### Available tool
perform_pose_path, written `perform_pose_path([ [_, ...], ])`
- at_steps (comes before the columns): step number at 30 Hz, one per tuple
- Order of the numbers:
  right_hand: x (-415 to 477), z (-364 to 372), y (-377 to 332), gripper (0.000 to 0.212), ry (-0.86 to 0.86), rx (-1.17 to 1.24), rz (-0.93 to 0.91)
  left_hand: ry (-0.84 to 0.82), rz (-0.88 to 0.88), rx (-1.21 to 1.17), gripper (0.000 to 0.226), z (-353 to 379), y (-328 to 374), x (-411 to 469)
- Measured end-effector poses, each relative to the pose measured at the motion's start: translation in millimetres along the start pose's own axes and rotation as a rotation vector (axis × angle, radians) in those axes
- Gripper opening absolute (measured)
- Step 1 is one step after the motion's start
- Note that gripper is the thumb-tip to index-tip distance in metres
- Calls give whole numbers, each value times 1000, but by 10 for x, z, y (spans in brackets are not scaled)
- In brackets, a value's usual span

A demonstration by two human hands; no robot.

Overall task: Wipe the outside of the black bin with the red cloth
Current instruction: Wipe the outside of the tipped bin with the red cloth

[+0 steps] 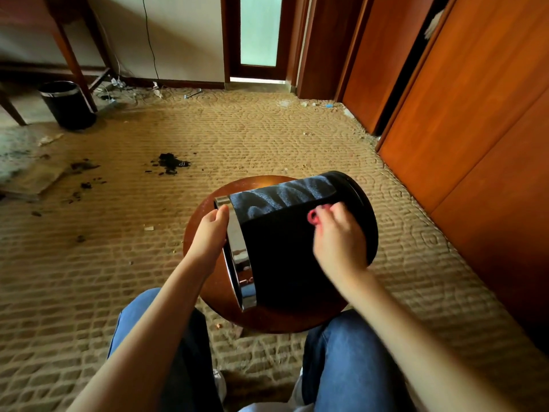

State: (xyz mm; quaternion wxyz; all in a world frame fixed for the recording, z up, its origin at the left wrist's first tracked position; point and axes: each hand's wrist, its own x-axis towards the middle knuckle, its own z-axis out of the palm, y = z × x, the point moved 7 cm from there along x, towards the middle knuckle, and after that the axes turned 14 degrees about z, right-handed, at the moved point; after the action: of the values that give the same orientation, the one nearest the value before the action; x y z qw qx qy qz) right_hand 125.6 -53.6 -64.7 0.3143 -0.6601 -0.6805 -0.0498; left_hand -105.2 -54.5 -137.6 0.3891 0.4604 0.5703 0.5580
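Single head-worn view, facing forward and down, close over lap

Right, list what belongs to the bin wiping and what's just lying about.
In the job: black cylindrical bin on its side; round brown wooden stool under it; red cloth in the right hand; left hand gripping the chrome rim.
Lying about: second upright black bin; dark debris on the patterned carpet.

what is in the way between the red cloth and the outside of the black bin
Nothing visible. The right hand presses the red cloth straight onto the side of the black bin. The left hand grips only the chrome rim, clear of that side.
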Motion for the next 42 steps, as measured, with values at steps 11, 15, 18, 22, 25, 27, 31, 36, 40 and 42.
perform_pose_path([
  [11,-40,-94,-102,25,27,-42,-231,18,50,66,39,-8,56,-39],
  [15,389,-178,640,17,-46,-168,157,-26,11,-7,44,16,48,-77],
  [18,156,-20,91,22,-28,-107,80,-24,-22,-69,32,24,36,-63],
  [22,-511,44,-1053,25,-12,112,-214,-18,-25,-90,32,19,83,-81],
  [25,-775,43,-1331,33,-76,170,-306,-13,-23,-98,35,-59,91,-156],
  [27,-675,20,-1120,27,-66,134,-356,30,43,39,31,-143,109,-157],
  [31,-46,-96,-148,28,-61,3,-111,118,180,489,58,-254,204,-123],
  [36,344,-197,550,26,-142,-172,262,55,321,484,46,-46,188,-152],
  [40,-71,-8,-479,17,-65,-30,-79,88,331,440,54,-12,173,-235],
  [42,-380,85,-1028,20,-81,61,-232,79,313,414,61,-51,142,-215],
])
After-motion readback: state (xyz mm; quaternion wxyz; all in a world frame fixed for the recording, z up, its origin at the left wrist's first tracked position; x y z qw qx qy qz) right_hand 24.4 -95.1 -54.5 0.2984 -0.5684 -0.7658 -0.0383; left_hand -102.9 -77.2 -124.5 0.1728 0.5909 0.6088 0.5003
